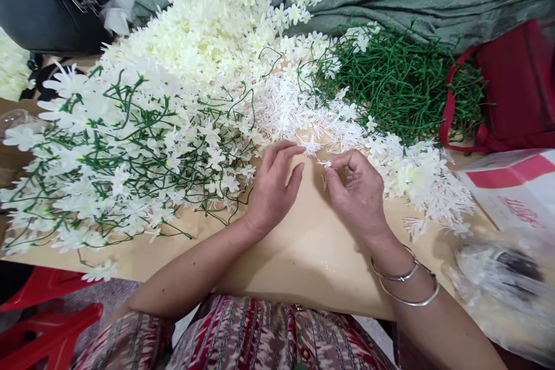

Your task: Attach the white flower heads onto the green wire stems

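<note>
Over the tan tabletop [303, 254], my right hand [358, 191] pinches a small white flower stamen [326, 165] between thumb and forefinger. My left hand [277, 188] faces it with thumb and fingers apart and nothing visible in them. Just beyond both hands lies a spread of loose white stamens [299, 110]. Left of my left hand is a large heap of white artificial flowers on green stems [143, 156]. Cream flower heads [203, 34] are piled behind that heap. Bare green plastic stems [390, 81] lie in a tangle at the back right.
A red bag [520, 81] and a white-and-red box [515, 185] stand at the right, with a clear plastic bag [498, 283] nearer. A black handbag [52, 6] sits at the back left. Green cloth [411, 6] lies along the tiled wall. Red stools [52, 324] are below the left edge.
</note>
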`<state>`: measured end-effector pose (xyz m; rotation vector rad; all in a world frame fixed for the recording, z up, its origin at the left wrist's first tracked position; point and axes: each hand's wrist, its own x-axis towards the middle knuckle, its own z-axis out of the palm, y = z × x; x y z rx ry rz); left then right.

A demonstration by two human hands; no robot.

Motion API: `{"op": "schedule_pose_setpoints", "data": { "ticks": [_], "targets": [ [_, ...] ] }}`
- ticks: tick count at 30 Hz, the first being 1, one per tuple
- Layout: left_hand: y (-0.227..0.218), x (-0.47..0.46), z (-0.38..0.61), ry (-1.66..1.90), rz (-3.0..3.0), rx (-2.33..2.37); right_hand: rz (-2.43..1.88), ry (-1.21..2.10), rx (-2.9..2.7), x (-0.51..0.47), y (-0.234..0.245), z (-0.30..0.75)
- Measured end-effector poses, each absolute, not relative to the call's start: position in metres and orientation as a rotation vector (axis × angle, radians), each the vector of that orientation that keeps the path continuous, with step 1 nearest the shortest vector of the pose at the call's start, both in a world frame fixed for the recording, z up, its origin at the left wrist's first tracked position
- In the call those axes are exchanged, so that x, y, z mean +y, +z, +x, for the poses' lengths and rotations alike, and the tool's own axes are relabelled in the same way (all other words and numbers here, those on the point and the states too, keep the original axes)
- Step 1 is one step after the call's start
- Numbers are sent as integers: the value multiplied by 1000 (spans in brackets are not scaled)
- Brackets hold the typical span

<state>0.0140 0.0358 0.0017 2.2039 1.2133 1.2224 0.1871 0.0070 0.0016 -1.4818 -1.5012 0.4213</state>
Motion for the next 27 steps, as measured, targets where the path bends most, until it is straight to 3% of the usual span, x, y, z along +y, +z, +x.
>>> {"op": "schedule_pose_setpoints", "data": {
  "ticks": [5,13,19,27],
  "targets": [
    [-11,59,0,1059,2420,1530,-1452,446,-1507,9,-1,185],
    [0,72,-8,922,2317,1621,-1432,430,-1508,10,-4,188],
    [12,65,0,1287,1727,1334,-1413,457,-1448,9,-2,187],
    [6,57,10,1214,1284,1028,-1399,599,-1312,11,-1,188]
  ]
}}
